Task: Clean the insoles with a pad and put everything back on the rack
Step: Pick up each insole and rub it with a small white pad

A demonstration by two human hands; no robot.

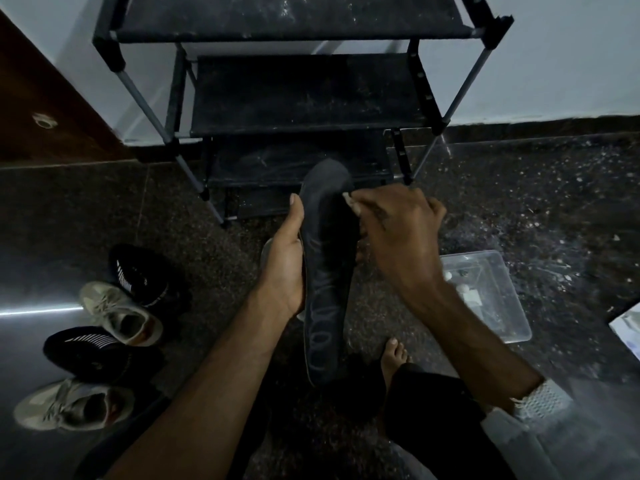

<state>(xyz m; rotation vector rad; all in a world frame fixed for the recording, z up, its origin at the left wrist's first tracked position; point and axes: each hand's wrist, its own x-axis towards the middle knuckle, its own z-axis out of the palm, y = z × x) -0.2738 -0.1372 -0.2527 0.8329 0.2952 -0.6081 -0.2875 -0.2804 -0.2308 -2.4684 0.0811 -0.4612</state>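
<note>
A long black insole (pixel 325 271) stands nearly upright in front of me, toe end up. My left hand (pixel 285 265) grips its left edge around the middle. My right hand (pixel 398 233) pinches a small white pad (pixel 350 201) against the insole's upper right edge. The pad is mostly hidden by my fingers. Behind the insole stands the black shoe rack (pixel 304 95) with bare fabric shelves. A second, lighter insole edge (pixel 266 247) peeks out behind my left hand.
Two black sneakers (pixel 138 275) (pixel 93 348) and two beige sneakers (pixel 121 313) (pixel 69 403) lie on the dark speckled floor at left. A clear plastic box (pixel 491 292) sits on the floor at right. My bare foot (pixel 394 355) is below the insole. A brown door (pixel 41 98) stands at far left.
</note>
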